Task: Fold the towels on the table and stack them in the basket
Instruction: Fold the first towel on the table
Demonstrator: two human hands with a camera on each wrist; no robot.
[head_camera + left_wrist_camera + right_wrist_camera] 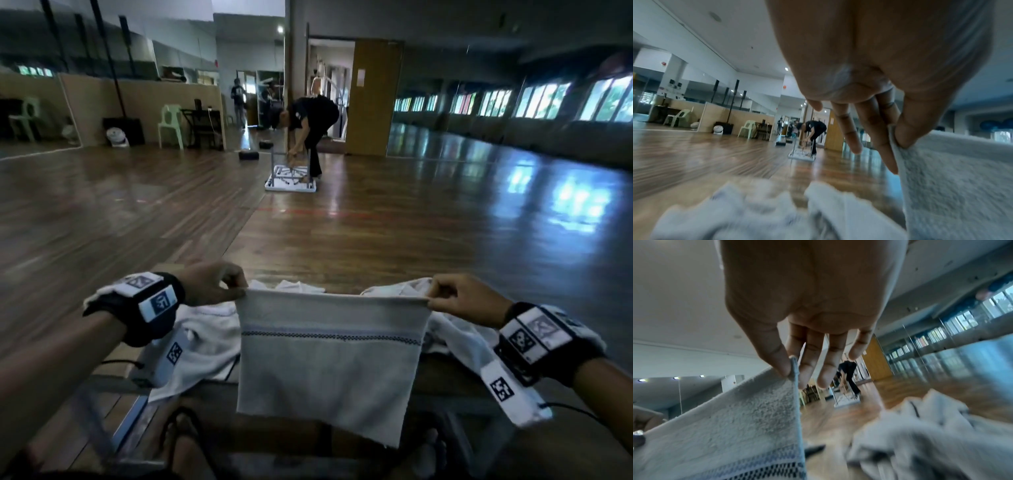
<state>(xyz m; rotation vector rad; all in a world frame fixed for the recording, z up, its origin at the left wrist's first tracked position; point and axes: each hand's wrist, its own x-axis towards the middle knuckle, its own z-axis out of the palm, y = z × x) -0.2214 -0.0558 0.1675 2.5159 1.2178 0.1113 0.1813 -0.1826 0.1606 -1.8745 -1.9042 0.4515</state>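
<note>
Here the step in hand was the spreading-out before the first fold: one towel (329, 356) hung in the air in front of the person, stretched flat by its top edge above the near side of the table (455, 380). The left hand (212, 284) pinched the top corner at 9 o'clock of the towel, thumb and forefinger clamped on the hem, the other fingers (851, 138) loose and straight. The right hand (462, 298) pinched the corner at 3 o'clock likewise. Next, I judged, the two corners wanted bringing together, or the cloth laying flat on the table to halve it. By count: one towel held, and a crumpled heap (202, 346) behind it whose number I could not tell. No basket showed.
</note>
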